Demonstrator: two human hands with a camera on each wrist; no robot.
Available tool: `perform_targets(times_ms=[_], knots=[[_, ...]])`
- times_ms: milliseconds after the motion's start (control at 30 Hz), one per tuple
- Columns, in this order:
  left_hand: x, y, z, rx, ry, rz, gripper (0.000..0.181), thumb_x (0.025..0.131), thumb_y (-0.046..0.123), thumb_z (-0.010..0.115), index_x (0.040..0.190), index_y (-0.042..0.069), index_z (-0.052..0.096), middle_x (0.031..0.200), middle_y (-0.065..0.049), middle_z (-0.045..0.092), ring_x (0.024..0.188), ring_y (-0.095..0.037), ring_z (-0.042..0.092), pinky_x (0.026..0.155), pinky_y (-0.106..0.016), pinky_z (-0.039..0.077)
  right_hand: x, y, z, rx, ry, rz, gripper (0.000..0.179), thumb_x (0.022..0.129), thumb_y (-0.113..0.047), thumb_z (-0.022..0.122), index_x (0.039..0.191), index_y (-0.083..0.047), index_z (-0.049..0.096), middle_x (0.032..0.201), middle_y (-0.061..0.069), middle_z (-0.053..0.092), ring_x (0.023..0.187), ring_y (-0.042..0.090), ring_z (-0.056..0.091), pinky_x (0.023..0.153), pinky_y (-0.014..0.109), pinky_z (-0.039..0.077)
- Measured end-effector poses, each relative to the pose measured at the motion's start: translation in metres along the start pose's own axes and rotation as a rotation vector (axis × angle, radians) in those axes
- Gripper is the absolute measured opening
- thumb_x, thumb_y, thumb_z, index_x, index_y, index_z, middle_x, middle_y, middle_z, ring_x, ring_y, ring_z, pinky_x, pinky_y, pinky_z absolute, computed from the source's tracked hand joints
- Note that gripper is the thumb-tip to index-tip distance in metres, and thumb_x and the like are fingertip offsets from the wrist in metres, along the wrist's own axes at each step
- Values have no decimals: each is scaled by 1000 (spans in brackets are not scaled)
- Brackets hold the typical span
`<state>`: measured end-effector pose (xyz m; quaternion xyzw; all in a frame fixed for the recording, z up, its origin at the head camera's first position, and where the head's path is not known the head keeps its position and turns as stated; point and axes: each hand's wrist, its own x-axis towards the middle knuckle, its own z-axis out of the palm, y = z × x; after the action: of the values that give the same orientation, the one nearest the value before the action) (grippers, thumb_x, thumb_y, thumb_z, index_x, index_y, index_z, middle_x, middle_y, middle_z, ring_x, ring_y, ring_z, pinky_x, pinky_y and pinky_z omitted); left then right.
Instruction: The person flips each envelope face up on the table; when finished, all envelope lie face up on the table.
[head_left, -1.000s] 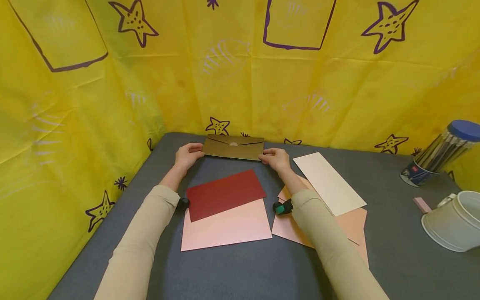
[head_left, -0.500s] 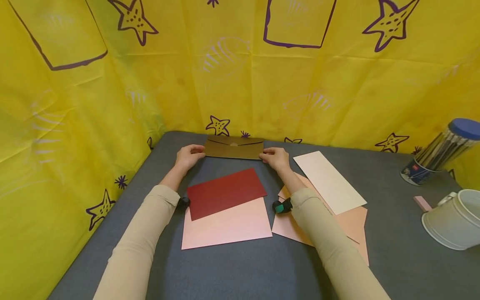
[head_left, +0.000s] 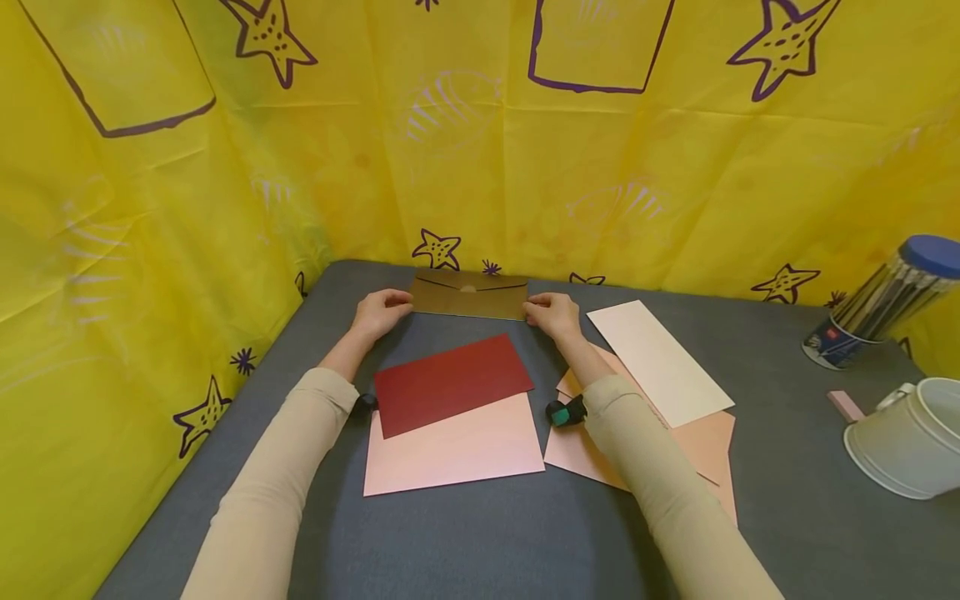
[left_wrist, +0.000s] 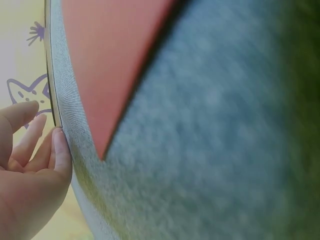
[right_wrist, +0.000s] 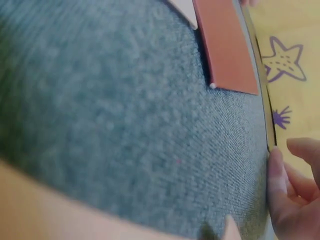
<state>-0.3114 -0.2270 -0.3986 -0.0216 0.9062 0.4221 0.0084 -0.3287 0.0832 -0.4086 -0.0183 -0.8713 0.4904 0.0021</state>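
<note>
A gold-brown envelope with a round seal lies at the back of the table, by the yellow cloth. My left hand pinches its left end; in the left wrist view, that hand has its thumb tip at the corner of the thin envelope edge. At the opposite end my right hand holds the right edge, its thumb against the corner in the right wrist view. Nearer me, a dark red envelope overlaps a pale pink one.
Beneath and beside my right forearm lie several peach envelopes, with a cream one on top. Farther right stand a tub of pencils with a blue lid above, a pink block and a white bucket. Yellow cloth hangs behind.
The gold-brown envelope's near edge has come down slightly and it now lies flatter on the table. My hands have stayed at its two ends, barely shifting.
</note>
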Motion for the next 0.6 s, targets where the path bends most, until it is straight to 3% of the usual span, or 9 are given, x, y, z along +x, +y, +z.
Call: perform_targets(times_ms=[167, 400, 600], knots=[[-5, 2, -1, 36, -31, 38, 38, 97, 20, 60, 131, 2, 59, 129, -21, 59, 119, -35, 53, 97, -46, 44, -4, 0, -4, -11, -25, -6, 34, 93, -23, 65, 119, -1, 68, 103, 15, 72, 78, 16, 72, 79, 29, 55], [-18, 2, -5, 98, -77, 105, 52, 98, 26, 59, 143, 4, 46, 142, -21, 48, 130, -36, 44, 104, -51, 38, -13, 3, -20, -28, -101, -38, 39, 95, -28, 63, 125, -3, 64, 114, 16, 69, 89, 25, 70, 79, 31, 56], [-38, 5, -8, 111, -126, 135, 63, 98, 33, 59, 149, 3, 36, 148, -19, 41, 135, -36, 40, 106, -51, 36, -20, 3, -34, -88, -163, -139, 42, 97, -32, 61, 130, -6, 61, 122, 15, 64, 97, 28, 67, 81, 37, 54]])
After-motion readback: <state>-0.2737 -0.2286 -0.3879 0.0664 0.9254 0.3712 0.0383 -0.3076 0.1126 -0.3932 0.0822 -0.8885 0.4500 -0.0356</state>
